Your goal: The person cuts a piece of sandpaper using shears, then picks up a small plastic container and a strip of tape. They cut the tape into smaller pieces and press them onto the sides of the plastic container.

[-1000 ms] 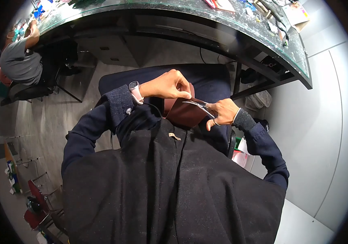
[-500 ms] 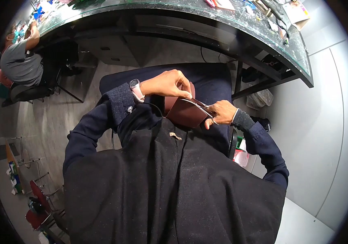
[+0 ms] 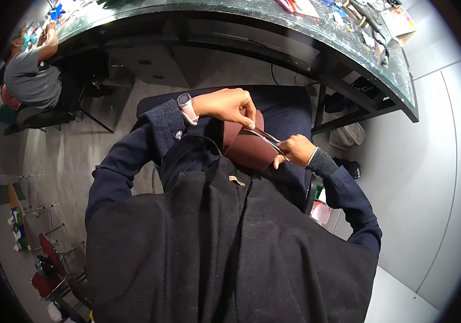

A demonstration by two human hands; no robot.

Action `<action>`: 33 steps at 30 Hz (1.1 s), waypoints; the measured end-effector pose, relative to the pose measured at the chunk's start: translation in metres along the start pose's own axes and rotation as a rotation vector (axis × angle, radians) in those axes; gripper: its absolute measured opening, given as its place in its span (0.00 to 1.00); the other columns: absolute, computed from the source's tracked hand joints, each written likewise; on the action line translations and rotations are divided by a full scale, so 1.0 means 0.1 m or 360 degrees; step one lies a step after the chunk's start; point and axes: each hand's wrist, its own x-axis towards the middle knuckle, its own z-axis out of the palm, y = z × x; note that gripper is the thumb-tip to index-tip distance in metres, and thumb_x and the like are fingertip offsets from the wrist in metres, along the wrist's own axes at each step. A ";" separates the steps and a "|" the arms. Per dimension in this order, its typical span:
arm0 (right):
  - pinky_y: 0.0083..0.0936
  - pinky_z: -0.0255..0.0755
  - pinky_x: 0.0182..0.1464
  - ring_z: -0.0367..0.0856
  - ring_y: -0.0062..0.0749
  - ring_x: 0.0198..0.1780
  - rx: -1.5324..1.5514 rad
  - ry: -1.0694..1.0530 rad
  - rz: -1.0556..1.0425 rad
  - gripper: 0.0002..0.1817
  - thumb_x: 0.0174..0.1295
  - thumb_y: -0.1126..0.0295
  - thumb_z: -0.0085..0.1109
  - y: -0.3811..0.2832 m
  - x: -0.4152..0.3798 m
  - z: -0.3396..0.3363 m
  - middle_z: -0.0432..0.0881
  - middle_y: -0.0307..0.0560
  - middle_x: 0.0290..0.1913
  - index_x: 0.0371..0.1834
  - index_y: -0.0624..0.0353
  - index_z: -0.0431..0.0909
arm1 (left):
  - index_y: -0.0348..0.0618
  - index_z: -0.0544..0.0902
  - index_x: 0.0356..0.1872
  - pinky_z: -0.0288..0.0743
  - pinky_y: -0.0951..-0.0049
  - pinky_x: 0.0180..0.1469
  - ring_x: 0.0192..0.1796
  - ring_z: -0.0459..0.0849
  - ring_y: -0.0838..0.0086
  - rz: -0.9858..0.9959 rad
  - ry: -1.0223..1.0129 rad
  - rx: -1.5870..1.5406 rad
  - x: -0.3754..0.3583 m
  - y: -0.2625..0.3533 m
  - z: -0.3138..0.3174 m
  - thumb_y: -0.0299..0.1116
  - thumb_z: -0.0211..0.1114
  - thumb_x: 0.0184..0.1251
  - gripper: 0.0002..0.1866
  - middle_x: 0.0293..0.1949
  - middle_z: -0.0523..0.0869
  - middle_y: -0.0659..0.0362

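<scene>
Below left hand [image 3: 230, 105], brown piece [image 3: 249, 151] pinched at edge, right hand [image 3: 298, 149] gripping scissors [image 3: 269, 141]

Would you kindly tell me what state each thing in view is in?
Scissors: held in the right hand, blades nearly together.
Brown piece: edge pinched by the left hand.
Watch: worn on the left wrist.
Black cloth: worn, creased.
Table: littered with small things.
Black chair: occupied by a co-worker.
</scene>
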 end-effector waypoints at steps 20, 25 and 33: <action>0.37 0.72 0.27 0.80 0.48 0.24 -0.0294 -0.0014 -0.0033 0.27 0.48 0.40 0.62 -0.05 -0.01 -0.01 0.78 0.54 0.19 0.31 0.56 0.84 | 0.41 0.88 0.27 0.67 0.73 0.28 0.25 0.76 0.73 0.0051 0.0177 -0.0182 0.01 -0.05 0.15 0.38 0.72 0.47 0.11 0.22 0.84 0.57; 0.36 0.71 0.27 0.80 0.47 0.23 -0.0440 0.0024 0.0028 0.18 0.48 0.52 0.64 -0.07 -0.03 -0.03 0.78 0.52 0.19 0.28 0.56 0.83 | 0.42 0.88 0.27 0.67 0.73 0.28 0.24 0.77 0.73 0.0037 0.0197 -0.0163 0.01 -0.01 0.17 0.38 0.72 0.46 0.11 0.22 0.84 0.57; 0.36 0.71 0.26 0.80 0.47 0.24 -0.0487 0.0000 0.0038 0.28 0.48 0.40 0.60 -0.04 0.00 -0.05 0.78 0.53 0.18 0.25 0.59 0.82 | 0.40 0.88 0.28 0.68 0.75 0.28 0.23 0.77 0.75 0.0009 0.0266 -0.0170 0.00 0.01 0.17 0.38 0.72 0.47 0.11 0.22 0.84 0.57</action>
